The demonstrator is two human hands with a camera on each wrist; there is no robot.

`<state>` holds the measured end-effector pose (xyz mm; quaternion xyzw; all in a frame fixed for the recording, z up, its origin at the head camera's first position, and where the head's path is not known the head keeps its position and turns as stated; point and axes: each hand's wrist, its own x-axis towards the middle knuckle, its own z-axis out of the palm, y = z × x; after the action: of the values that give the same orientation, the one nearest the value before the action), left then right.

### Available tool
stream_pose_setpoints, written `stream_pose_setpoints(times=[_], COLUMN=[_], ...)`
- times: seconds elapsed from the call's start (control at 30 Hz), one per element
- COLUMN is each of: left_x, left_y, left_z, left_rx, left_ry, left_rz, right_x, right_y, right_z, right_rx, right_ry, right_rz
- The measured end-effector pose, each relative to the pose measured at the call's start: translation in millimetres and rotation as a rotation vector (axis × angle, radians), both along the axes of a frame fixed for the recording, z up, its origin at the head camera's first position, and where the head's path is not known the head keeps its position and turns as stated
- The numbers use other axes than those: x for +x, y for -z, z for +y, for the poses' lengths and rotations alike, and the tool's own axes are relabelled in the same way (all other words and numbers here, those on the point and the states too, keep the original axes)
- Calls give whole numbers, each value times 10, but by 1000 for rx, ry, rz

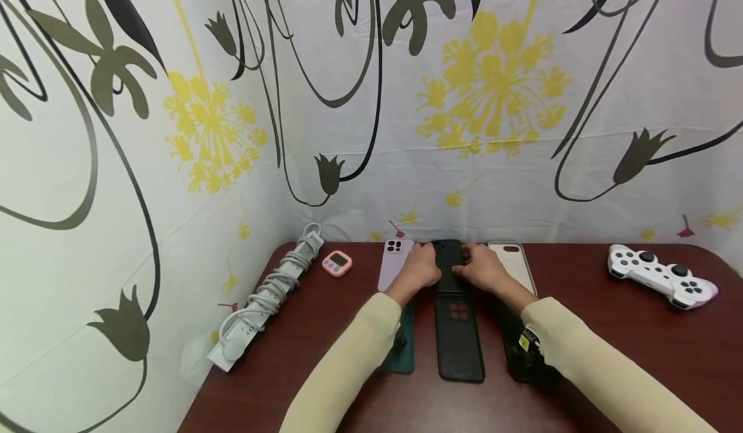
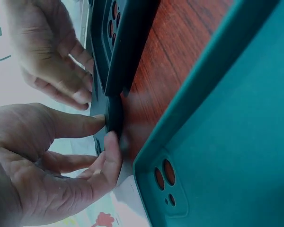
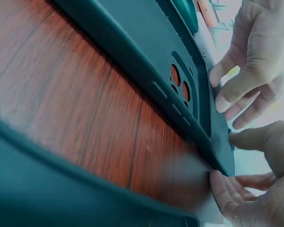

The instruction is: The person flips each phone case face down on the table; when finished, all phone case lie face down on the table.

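Observation:
A black phone case (image 1: 449, 265) lies between my hands at the back of the table. My left hand (image 1: 422, 266) pinches its left edge between thumb and fingers; the left wrist view shows this grip close up. On the opposite edge, my right hand (image 1: 484, 268) pinches with thumb and fingers, seen also in the right wrist view. Just in front lies another black phone case (image 1: 460, 349) with camera holes. A teal phone case (image 2: 227, 132) sits under my left forearm, and a dark phone case (image 1: 515, 349) is partly hidden under my right forearm.
Beside the left hand lies a lilac phone case (image 1: 391, 262), and a cream case (image 1: 515, 262) is behind the right forearm. A pink timer (image 1: 337, 263) and a power strip with wrapped cord (image 1: 273, 294) are at left. A white game controller (image 1: 662, 277) lies at right.

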<state>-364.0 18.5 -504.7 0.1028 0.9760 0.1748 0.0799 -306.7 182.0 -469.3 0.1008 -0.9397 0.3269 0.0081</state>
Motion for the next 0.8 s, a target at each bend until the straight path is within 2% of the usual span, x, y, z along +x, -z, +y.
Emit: stream_pose_setpoints(times=[0.03, 0.07, 0.1, 0.3, 0.37, 0.5, 0.67, 0.8], left_x=[25, -27, 11, 360, 418, 445, 433, 449], left_y=[-24, 38, -7, -497, -583, -637, -643, -626], left_z=[-6, -19, -26, -23, 3, 84, 222, 331], left_rx=[16, 29, 30, -12, -19, 10, 164, 278], left_ry=[3, 14, 18, 9, 5, 26, 68, 119], left_rz=[11, 24, 39, 20, 22, 54, 91, 89], right_x=[9, 12, 17, 41, 42, 48, 51, 41], right_y=[-8, -11, -17, -47, -69, -127, -170, -134], right_z=[12, 29, 49, 219, 292, 445, 631, 780], right_rx=[-9, -24, -37, -63, -61, -64, -44, -30], right_ry=[1, 7, 12, 31, 33, 45, 60, 90], right_rz=[15, 26, 37, 43, 36, 32, 45, 70])
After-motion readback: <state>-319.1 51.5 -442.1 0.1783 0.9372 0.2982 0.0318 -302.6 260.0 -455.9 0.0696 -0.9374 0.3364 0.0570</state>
